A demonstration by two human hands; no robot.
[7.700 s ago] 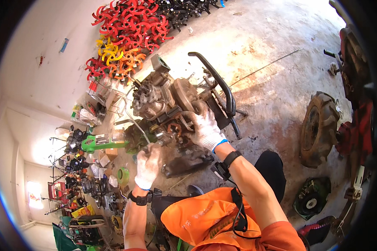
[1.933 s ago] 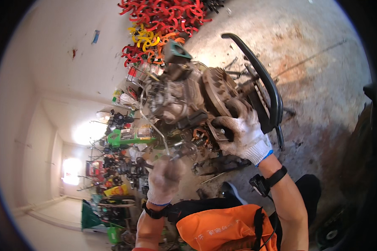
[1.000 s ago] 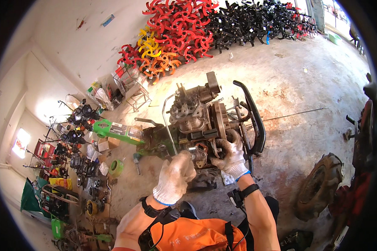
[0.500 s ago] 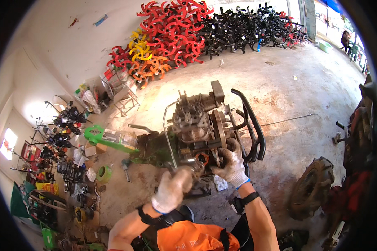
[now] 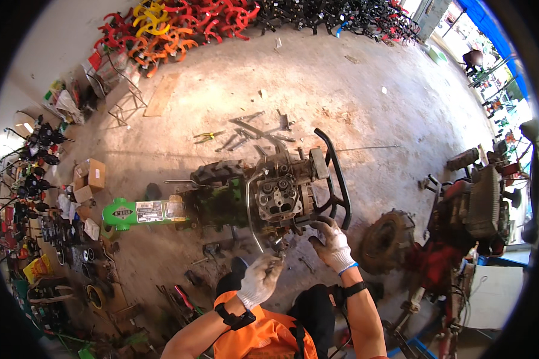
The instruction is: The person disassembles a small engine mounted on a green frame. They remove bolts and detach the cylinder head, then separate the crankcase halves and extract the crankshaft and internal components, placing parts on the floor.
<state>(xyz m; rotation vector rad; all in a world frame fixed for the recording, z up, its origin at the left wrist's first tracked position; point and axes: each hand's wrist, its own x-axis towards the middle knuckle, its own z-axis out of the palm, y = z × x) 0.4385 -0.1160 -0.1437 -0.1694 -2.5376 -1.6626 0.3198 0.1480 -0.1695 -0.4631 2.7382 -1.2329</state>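
From the wearer's head, one wide fisheye camera looks down on the hands [image 5: 261, 281], engine [image 5: 278, 200] and surrounding floor [image 5: 317, 75].

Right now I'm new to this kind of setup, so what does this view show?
This comes from a wide fisheye camera worn on a person's head, looking down, so straight edges bend. The left hand, in a soiled white knitted glove, has its fingertips at a small shiny metal part beside the dirty grey metal engine; whether it grips it is unclear. The right hand, gloved alike, is by the engine's edge, thumb and fingers apart. Yellow-handled pliers lie on the grey concrete floor.
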